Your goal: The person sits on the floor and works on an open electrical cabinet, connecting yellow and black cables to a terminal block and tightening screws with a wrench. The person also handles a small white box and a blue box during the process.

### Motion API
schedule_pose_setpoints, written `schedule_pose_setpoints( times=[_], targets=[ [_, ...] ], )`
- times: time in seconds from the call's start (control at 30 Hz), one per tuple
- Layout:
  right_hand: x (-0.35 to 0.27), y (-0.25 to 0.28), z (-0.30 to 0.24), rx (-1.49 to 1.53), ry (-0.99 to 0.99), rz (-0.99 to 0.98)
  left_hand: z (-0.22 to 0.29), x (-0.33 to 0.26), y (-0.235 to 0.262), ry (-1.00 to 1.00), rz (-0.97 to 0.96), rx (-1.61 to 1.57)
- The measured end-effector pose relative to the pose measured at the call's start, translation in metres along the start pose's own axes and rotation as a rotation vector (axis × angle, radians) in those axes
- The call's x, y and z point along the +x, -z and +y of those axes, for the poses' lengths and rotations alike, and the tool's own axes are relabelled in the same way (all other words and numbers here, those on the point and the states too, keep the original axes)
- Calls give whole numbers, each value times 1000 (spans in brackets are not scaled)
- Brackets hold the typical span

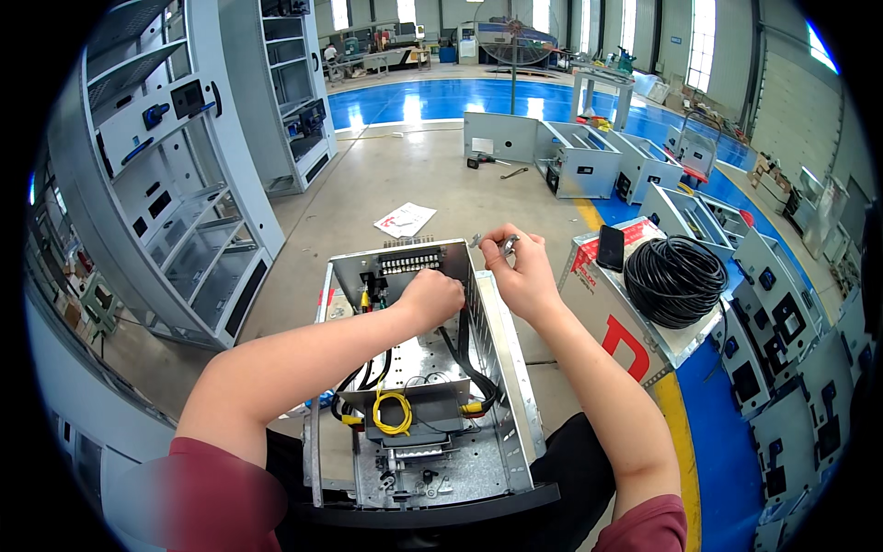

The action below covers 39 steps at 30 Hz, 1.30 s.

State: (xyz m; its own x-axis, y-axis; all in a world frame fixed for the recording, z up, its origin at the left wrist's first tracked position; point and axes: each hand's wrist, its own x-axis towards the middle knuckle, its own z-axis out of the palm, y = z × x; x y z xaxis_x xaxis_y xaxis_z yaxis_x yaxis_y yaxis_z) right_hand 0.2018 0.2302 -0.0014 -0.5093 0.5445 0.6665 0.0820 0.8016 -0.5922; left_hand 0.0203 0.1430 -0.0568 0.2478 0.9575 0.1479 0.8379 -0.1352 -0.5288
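Hands [478, 281] at open metal enclosure [510, 368]

Bare sheet metal on the open box [501, 368], dull grey with a faint speckled sheen. Smooth plastic sheathing on the yellow wire loop [394, 411] and the black cables [464, 354] inside. Small bright metal wrench [501, 244] in the right hand [522, 276], shiny. Black coil of cable [676, 279] alongside, matt rubbery plastic. Glossy dark glass on the phone [610, 247]. Printed cardboard under the phone and coil [616, 327], matt. Painted metal cabinets [184, 221], smooth pale grey. Polished blue floor [432, 97], reflective.
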Motion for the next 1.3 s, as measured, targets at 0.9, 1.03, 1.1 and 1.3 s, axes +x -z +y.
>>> schedule_pose_setpoints(
  times=[0.9,1.03,1.1,1.3],
  targets=[
    [1,4,2,59,-72,-54,4,2,25,381,-39,-643],
    [2,7,4,92,-94,-36,-12,-3,48,563,-148,-1225],
    [4,5,0,103,-86,-36,-40,-11,37,800,-465,-2071],
    [3,7,1,54,-35,-13,-40,-5,66,915,-321,-2503]
  ],
)
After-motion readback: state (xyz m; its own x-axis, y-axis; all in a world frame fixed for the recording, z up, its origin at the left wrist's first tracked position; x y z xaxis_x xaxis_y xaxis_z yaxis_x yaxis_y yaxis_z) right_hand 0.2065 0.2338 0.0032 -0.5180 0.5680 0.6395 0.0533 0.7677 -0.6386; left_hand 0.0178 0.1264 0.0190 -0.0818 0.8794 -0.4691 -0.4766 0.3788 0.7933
